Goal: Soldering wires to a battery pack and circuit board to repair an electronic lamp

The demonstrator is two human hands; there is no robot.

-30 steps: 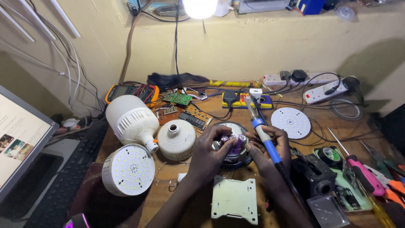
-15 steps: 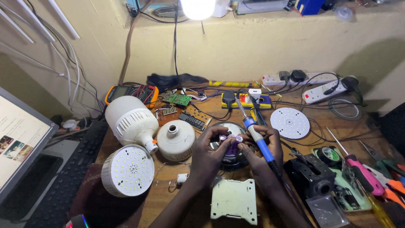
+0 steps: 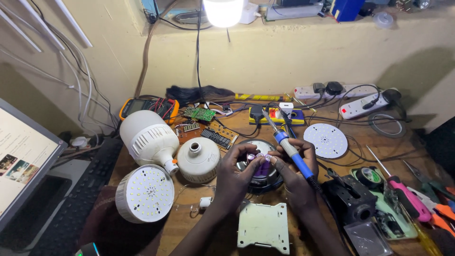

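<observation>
Resting near on wooden bench [image 3: 189, 223]: square white plate [image 3: 263, 226] | left hand [image 3: 235, 178] grip pinching purple cylindrical cells [image 3: 262, 165] mid-bench | right hand [image 3: 296, 178] closed round blue-handled soldering iron [image 3: 289, 149], long axis slanting far-left, tip just beyond cells

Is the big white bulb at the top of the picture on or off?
On. The white bulb on the ledge above the wooden workbench glows brightly, washing out its own surface and lighting the wall below it.

Bulb housings [image 3: 196, 159] crowd left, tools [image 3: 403, 194] right; bare wood [image 3: 360, 130] beyond
</observation>
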